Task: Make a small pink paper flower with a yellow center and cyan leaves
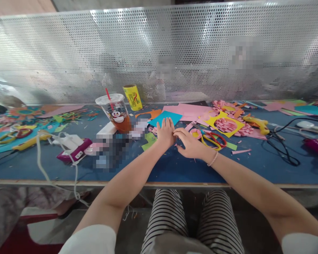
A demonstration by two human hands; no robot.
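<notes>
My left hand point(165, 135) lies with its fingers stretched out, the tips over the near edge of a blue sheet of paper point(166, 117). Close against its side is my right hand point(189, 144), fingers curved and thumb held apart, with nothing visible between them. The right fingertips meet or nearly meet the left hand; I cannot tell if they touch. Just right of it rest scissors point(214, 139) with red and yellow handles and a small pink paper flower point(195, 133). Green paper pieces point(148, 141) lie left of my left hand.
A plastic cup of brown drink point(119, 114) stands left, near a yellow container point(133, 97). A yellow glue gun point(257, 124) with a black cable lies right. Purple power strips point(74, 151) sit at both sides. A perforated metal screen point(159, 46) rises behind the blue table point(175, 171).
</notes>
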